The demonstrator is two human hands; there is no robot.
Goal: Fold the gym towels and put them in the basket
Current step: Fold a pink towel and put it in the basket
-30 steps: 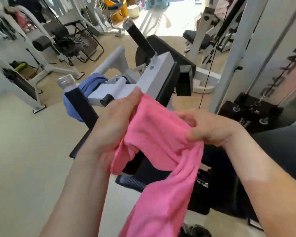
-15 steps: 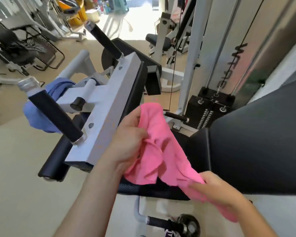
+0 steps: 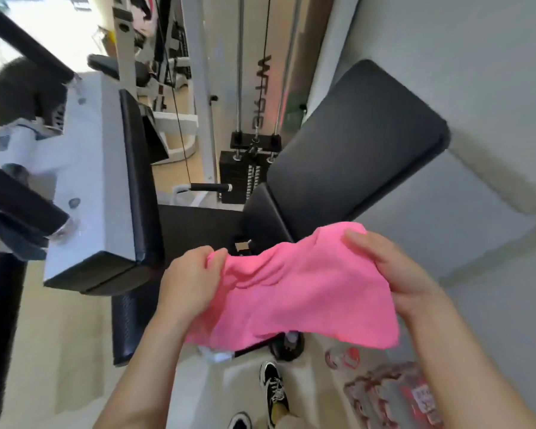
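Both hands are raised in front of the body, forearms reaching up from below and angled a little toward each other. The left hand (image 3: 192,274) shows its back to the camera, its fingers curled in and pinching the towel (image 3: 300,292) at its upper left edge. The right hand (image 3: 393,270) grips the upper right corner, fingers bent over the top of the cloth. The pink towel hangs spread between the hands, slack and wrinkled near the left hand, its lower edge drooping below both wrists. Just beyond the hands stands a black backrest (image 3: 353,144), tilted, with a weight stack (image 3: 245,171) behind it. Beyond the left hand sits a white machine arm (image 3: 96,181). Below the towel, between the forearms, a black shoe (image 3: 273,385) stands on the floor (image 3: 59,351).
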